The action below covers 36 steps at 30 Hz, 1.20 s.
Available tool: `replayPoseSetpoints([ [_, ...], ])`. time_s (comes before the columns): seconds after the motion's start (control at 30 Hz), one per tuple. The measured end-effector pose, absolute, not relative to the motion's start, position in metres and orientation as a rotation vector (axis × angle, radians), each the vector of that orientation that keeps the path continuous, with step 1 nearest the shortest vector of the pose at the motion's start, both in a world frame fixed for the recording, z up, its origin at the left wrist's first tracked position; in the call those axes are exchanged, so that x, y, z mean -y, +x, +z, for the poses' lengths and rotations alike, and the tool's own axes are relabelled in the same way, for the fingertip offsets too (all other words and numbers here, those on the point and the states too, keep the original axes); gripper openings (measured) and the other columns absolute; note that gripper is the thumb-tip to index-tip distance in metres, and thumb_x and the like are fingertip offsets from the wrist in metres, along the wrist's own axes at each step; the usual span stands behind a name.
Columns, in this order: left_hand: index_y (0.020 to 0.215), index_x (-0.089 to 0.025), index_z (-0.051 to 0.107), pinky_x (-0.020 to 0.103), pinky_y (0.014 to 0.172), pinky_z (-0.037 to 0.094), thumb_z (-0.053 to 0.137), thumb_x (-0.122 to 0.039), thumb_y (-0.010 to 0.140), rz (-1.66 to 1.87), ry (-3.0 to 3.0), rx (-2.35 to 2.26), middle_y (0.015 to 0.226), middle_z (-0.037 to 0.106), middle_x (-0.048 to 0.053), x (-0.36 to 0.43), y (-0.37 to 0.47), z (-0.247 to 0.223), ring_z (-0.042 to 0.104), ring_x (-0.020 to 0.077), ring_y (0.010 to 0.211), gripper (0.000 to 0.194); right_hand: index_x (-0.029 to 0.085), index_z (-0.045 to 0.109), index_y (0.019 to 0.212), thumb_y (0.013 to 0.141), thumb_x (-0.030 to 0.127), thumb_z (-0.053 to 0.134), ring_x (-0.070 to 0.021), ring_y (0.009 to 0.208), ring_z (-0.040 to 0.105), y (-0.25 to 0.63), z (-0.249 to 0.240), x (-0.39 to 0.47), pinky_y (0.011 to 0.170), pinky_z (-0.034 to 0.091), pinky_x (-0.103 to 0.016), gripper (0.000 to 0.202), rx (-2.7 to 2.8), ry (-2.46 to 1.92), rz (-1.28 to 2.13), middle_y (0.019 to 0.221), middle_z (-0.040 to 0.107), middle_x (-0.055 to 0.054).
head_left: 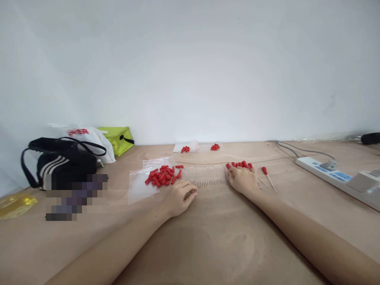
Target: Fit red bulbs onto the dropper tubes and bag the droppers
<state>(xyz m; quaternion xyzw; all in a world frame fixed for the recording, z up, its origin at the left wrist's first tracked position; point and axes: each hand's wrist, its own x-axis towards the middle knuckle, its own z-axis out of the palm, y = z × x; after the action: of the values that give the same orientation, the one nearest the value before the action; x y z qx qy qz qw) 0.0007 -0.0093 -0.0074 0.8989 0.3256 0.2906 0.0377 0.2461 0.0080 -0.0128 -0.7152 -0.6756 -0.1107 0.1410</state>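
My left hand (180, 198) rests on the table beside the near left end of a row of clear dropper tubes (204, 177). Its fingers are loosely curled, a gap shows between thumb and forefinger, and I see nothing in it. A heap of red rubber bulbs (163, 176) lies just beyond it, partly on clear zip bags (139, 184). At the row's right end my right hand (243, 180) is closed at a dropper with a red bulb (228, 166); its fingertips are partly hidden. More red-capped droppers (244, 164) lie behind that hand, and one dropper (268, 178) lies to its right.
Two small groups of red bulbs (185, 149) lie on bags near the wall. To the left are a black bag (68, 166), a white plastic bag (103, 142), a lime-green box bag (118, 138) and a yellow clear item (18, 205). A power strip (335, 174) with cables stands right.
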Motion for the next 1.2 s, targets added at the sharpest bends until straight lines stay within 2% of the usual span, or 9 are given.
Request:
replayPoseSetpoints([
  [0.27, 0.075, -0.018, 0.06, 0.029, 0.071, 0.039, 0.048, -0.021, 0.08, 0.823, 2.8, -1.088, 0.076, 0.062, 0.002, 0.011, 0.002, -0.008, 0.053, 0.0153, 0.073, 0.014, 0.018, 0.062, 0.081, 0.082, 0.033, 0.033, -0.0244, 0.093, 0.052, 0.243, -0.011, -0.01, 0.081, 0.022, -0.041, 0.033, 1.938, -2.123, -0.27, 0.095, 0.062, -0.011],
  [0.5, 0.068, -0.019, 0.061, 0.035, 0.07, 0.034, 0.053, -0.028, 0.073, 0.888, 2.672, -1.932, 0.079, 0.058, 0.005, -0.011, -0.005, 0.005, 0.049, 0.0229, 0.083, 0.013, 0.013, 0.064, 0.075, 0.077, 0.027, 0.038, -0.0247, 0.083, 0.054, 0.238, -0.009, -0.019, 0.082, 0.021, -0.043, 0.029, 1.924, -2.191, -0.289, 0.082, 0.064, -0.013],
  [0.7, 0.067, -0.019, 0.064, 0.041, 0.076, 0.031, 0.052, -0.04, 0.07, 0.724, 2.505, -2.229, 0.088, 0.055, 0.009, -0.041, -0.011, 0.014, 0.044, 0.0283, 0.09, 0.024, 0.011, 0.064, 0.074, 0.075, 0.023, 0.041, -0.0258, 0.081, 0.054, 0.235, -0.013, -0.024, 0.081, 0.02, -0.044, 0.026, 1.89, -2.227, -0.322, 0.081, 0.063, -0.015],
  [0.9, 0.06, -0.018, 0.065, 0.042, 0.075, 0.031, 0.05, -0.032, 0.07, 0.591, 2.468, -2.249, 0.089, 0.055, 0.012, -0.049, -0.007, 0.011, 0.042, 0.031, 0.091, 0.023, 0.012, 0.058, 0.075, 0.078, 0.025, 0.038, -0.0245, 0.079, 0.053, 0.238, -0.022, -0.017, 0.078, 0.023, -0.041, 0.024, 1.824, -1.981, -0.459, 0.078, 0.062, -0.013],
  [1.03, 0.062, -0.017, 0.061, 0.042, 0.076, 0.034, 0.051, -0.027, 0.072, 0.777, 2.447, -2.212, 0.089, 0.054, 0.011, -0.048, -0.006, 0.016, 0.043, 0.0299, 0.092, 0.018, 0.014, 0.051, 0.077, 0.082, 0.024, 0.033, -0.0197, 0.071, 0.053, 0.239, -0.03, -0.006, 0.076, 0.026, -0.037, 0.021, 1.813, -1.661, -0.436, 0.075, 0.061, -0.008],
  [1.2, 0.079, -0.016, 0.051, 0.032, 0.073, 0.04, 0.045, -0.022, 0.081, 1.043, 2.644, -1.54, 0.082, 0.055, 0.005, -0.02, -0.003, 0.012, 0.05, 0.0194, 0.081, 0.009, 0.017, 0.049, 0.085, 0.086, 0.018, 0.03, -0.0157, 0.069, 0.051, 0.236, -0.038, 0.009, 0.072, 0.031, -0.031, 0.018, 1.982, -1.215, -0.239, 0.08, 0.06, -0.006],
])
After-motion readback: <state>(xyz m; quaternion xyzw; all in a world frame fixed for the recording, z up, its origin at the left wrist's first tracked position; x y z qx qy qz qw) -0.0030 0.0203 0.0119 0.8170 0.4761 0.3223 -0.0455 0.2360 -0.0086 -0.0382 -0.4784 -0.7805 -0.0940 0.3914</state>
